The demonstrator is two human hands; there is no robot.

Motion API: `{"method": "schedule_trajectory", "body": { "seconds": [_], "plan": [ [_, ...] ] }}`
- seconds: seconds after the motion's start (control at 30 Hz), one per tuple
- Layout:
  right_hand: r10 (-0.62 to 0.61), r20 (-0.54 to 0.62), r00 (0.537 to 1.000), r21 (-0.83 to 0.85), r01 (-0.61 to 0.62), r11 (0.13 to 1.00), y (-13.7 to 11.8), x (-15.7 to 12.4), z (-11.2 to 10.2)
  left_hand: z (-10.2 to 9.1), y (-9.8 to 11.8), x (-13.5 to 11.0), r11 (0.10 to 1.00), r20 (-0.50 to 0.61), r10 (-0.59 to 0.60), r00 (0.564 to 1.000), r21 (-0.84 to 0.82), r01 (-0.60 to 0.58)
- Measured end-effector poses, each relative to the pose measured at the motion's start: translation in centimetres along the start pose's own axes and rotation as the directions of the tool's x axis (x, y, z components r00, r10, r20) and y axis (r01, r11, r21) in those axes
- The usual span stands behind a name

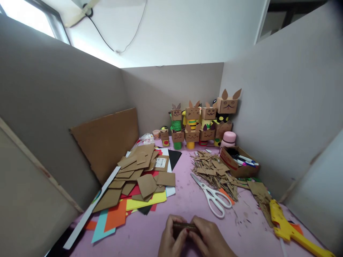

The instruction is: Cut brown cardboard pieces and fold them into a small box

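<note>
**A:** ok so head view, what are the hands actually on?

**B:** both on one small cardboard piece [185, 226], bottom centre, right at the near edge of the pink table [184, 201]. The left hand [170, 242] has its left end and the right hand [213, 242] has the right end. The fingers [173, 223] of both hands are curled shut around it, pinching it just above the table. Can't tell if it touches the surface.

**A:** and the stuff around it?

**B:** white scissors [214, 197] lie just beyond the right hand, blades pointing away to the left. Behind them is a heap of cardboard scraps [214, 169]. A yellow glue gun [291, 228] lies off to the right, well apart. On the left is a messy stack of cardboard squares [139, 171] on coloured paper [115, 216]. At the back, cardboard figures [203, 121] are stacked up against the wall.
</note>
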State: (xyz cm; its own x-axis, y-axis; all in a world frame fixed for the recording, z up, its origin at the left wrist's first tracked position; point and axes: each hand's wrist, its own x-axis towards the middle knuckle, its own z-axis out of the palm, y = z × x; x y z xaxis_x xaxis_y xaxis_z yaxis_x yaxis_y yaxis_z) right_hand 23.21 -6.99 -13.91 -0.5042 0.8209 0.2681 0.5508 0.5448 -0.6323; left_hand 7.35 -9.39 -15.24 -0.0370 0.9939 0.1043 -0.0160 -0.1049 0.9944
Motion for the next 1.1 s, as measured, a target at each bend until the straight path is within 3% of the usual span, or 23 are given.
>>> {"method": "schedule_trajectory", "body": {
  "seconds": [0.23, 0.8, 1.1],
  "plan": [
    [0.014, -0.014, 1.0, 0.045, -0.014, 0.999, -0.16, -0.01, 0.09, -0.21, -0.36, -0.25, 0.999, 0.029, -0.048, 0.998, 0.026, 0.047],
    [-0.027, 0.003, 1.0, 0.077, 0.027, 0.997, 0.16, -0.48, 0.07, -0.7, -0.07, -0.25, 0.999, 0.103, -0.019, 0.995, 0.042, 0.015],
    [0.035, -0.008, 0.999, 0.244, -0.032, 0.969, 0.15, -0.38, 0.2, -0.63, 0.01, -0.01, 0.998, 0.118, -0.061, 0.991, -0.022, 0.064]
  ]
}}
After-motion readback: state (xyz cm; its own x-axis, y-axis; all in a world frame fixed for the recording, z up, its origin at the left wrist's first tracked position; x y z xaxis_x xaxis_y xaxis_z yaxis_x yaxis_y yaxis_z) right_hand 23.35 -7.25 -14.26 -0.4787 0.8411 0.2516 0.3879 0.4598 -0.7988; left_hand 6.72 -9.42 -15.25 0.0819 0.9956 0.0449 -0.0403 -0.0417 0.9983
